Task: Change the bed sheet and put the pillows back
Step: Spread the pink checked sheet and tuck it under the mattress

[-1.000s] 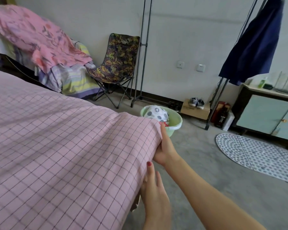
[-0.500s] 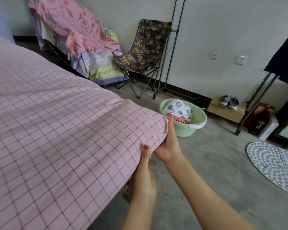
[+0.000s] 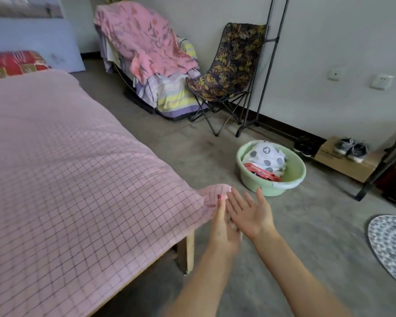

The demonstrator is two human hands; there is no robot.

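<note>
Your left hand (image 3: 223, 227) has fingers straight, released, fingertips touching the corner of the pink checked bed sheet (image 3: 78, 179) at the foot corner of the bed; your right hand (image 3: 249, 213) is flat and released, palm up, just beside the left, holding nothing; the sheet lies spread over the bed, corner bunched into a small fold by your fingertips; a wooden bed leg (image 3: 188, 255) shows under that corner; a red patterned pillow (image 3: 14, 64) sits at the far end of the bed, beyond the sheet's edge; near your right hand a green basin (image 3: 290, 177) with spotted cloth stands on the floor; further out a folding chair (image 3: 229, 72), a clothes rack pole (image 3: 258, 72) and a heap of pink and striped bedding (image 3: 151, 53); shoes (image 3: 350, 148) on a box by the wall; rug (image 3: 393, 245) at right edge. Versus half a second ago: your right hand was tucked under the sheet edge, now it's out and flat; bed leg now exposed.
</note>
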